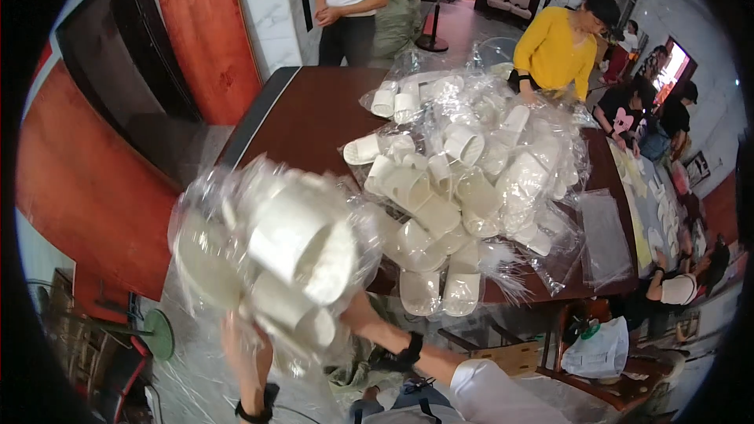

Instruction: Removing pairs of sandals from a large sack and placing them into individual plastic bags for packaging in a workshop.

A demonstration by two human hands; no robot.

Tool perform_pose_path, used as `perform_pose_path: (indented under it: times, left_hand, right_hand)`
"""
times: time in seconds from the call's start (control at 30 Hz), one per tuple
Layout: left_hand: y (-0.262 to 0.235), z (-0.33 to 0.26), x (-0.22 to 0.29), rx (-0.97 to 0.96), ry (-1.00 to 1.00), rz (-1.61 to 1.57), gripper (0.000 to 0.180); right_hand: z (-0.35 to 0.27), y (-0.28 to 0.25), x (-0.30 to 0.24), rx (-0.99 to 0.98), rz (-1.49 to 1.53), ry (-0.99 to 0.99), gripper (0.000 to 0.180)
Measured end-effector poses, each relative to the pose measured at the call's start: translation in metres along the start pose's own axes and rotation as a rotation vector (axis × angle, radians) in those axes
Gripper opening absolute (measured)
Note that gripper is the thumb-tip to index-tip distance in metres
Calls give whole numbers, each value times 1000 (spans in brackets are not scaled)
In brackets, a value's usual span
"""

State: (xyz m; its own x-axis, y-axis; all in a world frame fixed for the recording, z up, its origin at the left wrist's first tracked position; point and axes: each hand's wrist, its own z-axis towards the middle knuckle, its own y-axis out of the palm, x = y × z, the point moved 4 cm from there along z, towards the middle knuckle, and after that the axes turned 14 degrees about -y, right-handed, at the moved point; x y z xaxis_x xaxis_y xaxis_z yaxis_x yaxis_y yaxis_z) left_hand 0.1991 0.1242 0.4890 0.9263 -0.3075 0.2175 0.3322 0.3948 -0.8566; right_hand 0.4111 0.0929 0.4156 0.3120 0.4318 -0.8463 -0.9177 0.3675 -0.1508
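Several white slippers [287, 235] in clear plastic bags hang in front of me, left of the table's near corner, blurred by motion. My left hand [245, 343] grips this bundle from below on its left side. From the lower right, my right hand [360, 316] holds it too, its fingers mostly hidden behind the slippers and plastic. On the brown table [330, 110] lies a heap of similar bagged slippers [440, 188], with a pair of slippers [442, 289] at the near edge.
Flat clear bags [605, 239] lie at the table's right side. A person in yellow [554, 51] works at the far edge; another in a white shirt [353, 0] stands at the far left. A wooden chair [620, 361] and a green round stool [158, 334] are nearby.
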Motion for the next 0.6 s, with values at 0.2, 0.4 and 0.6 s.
perform_pose_path:
  times: [0.2, 0.4, 0.6]
  left_hand:
    - [39, 124, 153, -202, 33, -504, 57]
    - [197, 173, 276, -558, 106, -690, 85]
    - [303, 108, 334, -568, 324, -307, 66]
  right_hand:
    - [48, -144, 93, -100, -610, 0, 34]
    - [109, -283, 198, 631, 260, 492, 31]
    - [70, -304, 281, 749, 210, 442, 52]
